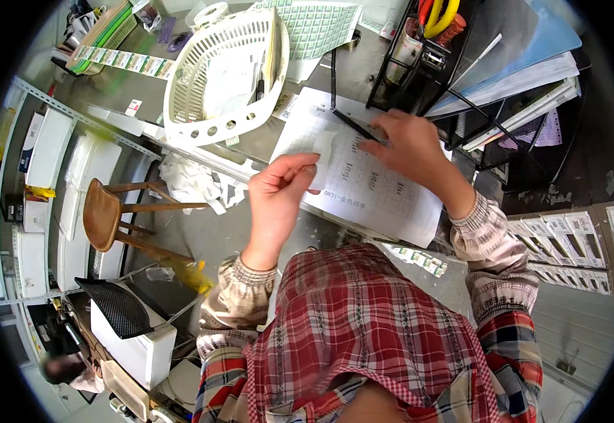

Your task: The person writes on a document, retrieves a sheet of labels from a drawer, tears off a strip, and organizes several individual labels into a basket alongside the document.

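Seen from above, through a wide curved lens: a grey metal worktable (pixel 342 70), cluttered, running across the upper half. At left, below table level, a wooden stool (pixel 102 215); beside it, white shelving (pixel 46 151).

On the table, upper left, a white plastic basket (pixel 222 70) with slotted walls, tipped slightly, holding papers. To its right, a black wire desk rack (pixel 455 77) stacked with folders and loose sheets. Behind the basket, sheets of green-printed labels (pixel 314 28).

Between basket and rack, lying flat at the table's near edge, a white printed form (pixel 370 187) with rows of small entries, long axis slanting from upper left to lower right.

Over the form, the right hand (pixel 409 144), sleeve plaid-cuffed, fingers curled around a black pen (pixel 353 123), tip pointing up and left, resting on the sheet's upper part.

Just left of it, the left hand (pixel 278 194), raised off the table, thumb and fingers pinching a small white slip (pixel 323 158) by its lower edge. Slip upright, long axis near vertical, hanging just above the form's left half, between the two hands. Left hand nearer the slip; right hand nearer the pen and the form's entries.
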